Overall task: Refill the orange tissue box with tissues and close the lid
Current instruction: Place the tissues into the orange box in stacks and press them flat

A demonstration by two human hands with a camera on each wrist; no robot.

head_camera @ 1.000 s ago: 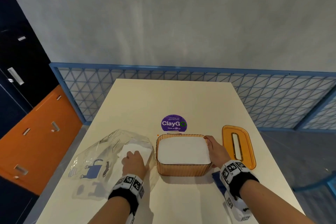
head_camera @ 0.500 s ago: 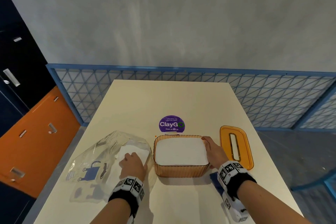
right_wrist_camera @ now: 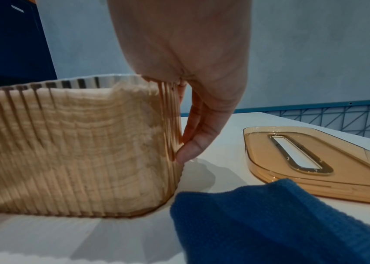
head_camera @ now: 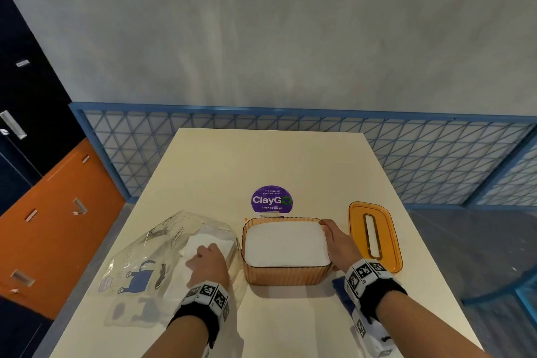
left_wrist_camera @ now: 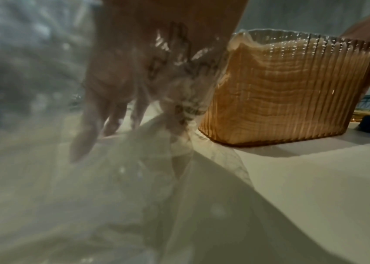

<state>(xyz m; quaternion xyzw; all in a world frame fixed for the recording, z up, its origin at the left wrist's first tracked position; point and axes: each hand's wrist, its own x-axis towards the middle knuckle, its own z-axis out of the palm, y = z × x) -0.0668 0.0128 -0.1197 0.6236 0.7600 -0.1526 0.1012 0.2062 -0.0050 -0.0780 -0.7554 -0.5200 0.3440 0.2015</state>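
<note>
Across the long cream rectangular table (head_camera: 290, 160) the things cluster near the person's edge. Largest, at about eight o'clock from the table's middle, lies a crumpled clear plastic bag printed with a blue cat (head_camera: 151, 259), with a short white stack of leftover tissues (head_camera: 209, 241) inside. At six o'clock stands the ribbed translucent orange tissue box (head_camera: 286, 277), open and filled nearly to its rim with a white tissue block (head_camera: 286, 244). At four o'clock, apart from the box, lies its flat orange lid with a long slot (head_camera: 374, 237), so closing is not yet done. A round purple "ClayGo" sticker (head_camera: 271, 200) sits at twelve o'clock of the box, and a folded blue cloth (right_wrist_camera: 269, 219) at its five o'clock corner. The right hand (head_camera: 338, 244) steadies the box, thumb over the rim and fingers (right_wrist_camera: 193, 139) pressed together, straight down the outer wall. The left hand (head_camera: 207, 266) is inside the bag, fingers (left_wrist_camera: 93, 128) loosely spread and pointing down onto the tissues; whether they pinch any I cannot tell. Judging by the fill, adding more sheets could overstuff the box, so the lid may fail to seat, and the bag could drag along with the hand.
</note>
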